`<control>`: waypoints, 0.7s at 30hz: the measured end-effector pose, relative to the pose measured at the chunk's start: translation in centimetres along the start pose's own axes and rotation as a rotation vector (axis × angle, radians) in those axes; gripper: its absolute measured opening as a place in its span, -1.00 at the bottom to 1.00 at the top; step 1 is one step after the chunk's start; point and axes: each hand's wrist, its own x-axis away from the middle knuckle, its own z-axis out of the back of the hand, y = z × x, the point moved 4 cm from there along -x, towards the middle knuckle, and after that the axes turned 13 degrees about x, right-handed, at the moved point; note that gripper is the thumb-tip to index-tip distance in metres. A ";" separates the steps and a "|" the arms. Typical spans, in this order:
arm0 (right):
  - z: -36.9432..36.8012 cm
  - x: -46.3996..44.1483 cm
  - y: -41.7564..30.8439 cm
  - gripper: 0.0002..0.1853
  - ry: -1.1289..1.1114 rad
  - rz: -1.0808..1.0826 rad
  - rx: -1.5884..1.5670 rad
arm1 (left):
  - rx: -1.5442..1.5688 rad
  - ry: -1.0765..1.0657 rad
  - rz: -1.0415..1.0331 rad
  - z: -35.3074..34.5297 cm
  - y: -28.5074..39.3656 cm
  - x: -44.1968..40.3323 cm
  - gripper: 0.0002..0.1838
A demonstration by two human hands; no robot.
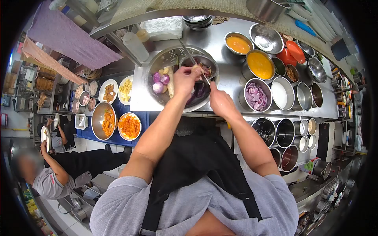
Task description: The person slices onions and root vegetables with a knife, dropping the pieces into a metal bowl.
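Note:
My left hand is closed with a small pale piece of food pinched at its fingertips, its kind unclear. My right hand grips a thin knife, the blade pointing up and left against that piece. Both hands are over a big perforated colander. A metal bowl with dark reddish scraps sits inside it, partly hidden by my hands. Peeled red onions and a long pale root lie at the colander's left side. A long metal utensil leans across the bowl.
Pots of sliced red onion, white liquid and yellow-orange sauce crowd the counter's right. Bowls of orange food stand at left. Squeeze bottles are behind the colander. Another person holds a plate at far left.

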 end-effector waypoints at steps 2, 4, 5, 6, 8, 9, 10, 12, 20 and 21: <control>-0.1 -1.0 0.3 -0.77 0.023 -0.034 0.004 | 0.053 -0.031 0.041 0.4 -0.2 -0.1 -0.72; 1.6 -0.3 -0.3 -0.71 0.056 -0.018 -0.018 | 0.146 -0.066 0.094 0.9 0.5 -0.4 -0.71; 2.0 0.2 -0.3 -0.65 0.085 -0.009 -0.041 | 0.119 -0.063 0.132 1.5 1.1 -0.5 -0.69; 1.8 0.6 -0.1 -0.65 0.082 -0.006 -0.044 | 0.131 -0.057 0.119 2.0 1.5 -0.7 -0.70; 1.9 1.6 0.3 -0.44 0.214 0.083 0.038 | 0.139 -0.047 0.106 2.8 1.9 -0.8 -0.71; 1.8 2.0 0.3 -0.44 0.213 0.082 0.037 | 0.169 -0.064 0.095 2.9 2.0 -0.9 -0.73; 1.5 2.5 0.3 -0.36 0.176 0.088 0.092 | 0.200 -0.084 0.085 2.9 2.0 -1.0 -0.74; 1.2 3.2 0.4 -0.28 0.139 0.096 0.150 | 0.208 -0.047 0.095 3.0 1.9 -1.0 -0.75; 0.4 2.8 0.4 -0.31 0.125 0.090 0.126 | 0.181 -0.092 0.118 3.0 0.9 -1.2 -0.74; 0.5 2.0 0.6 -0.31 0.125 0.085 0.125 | 0.109 -0.108 0.110 2.7 0.9 -0.8 -0.72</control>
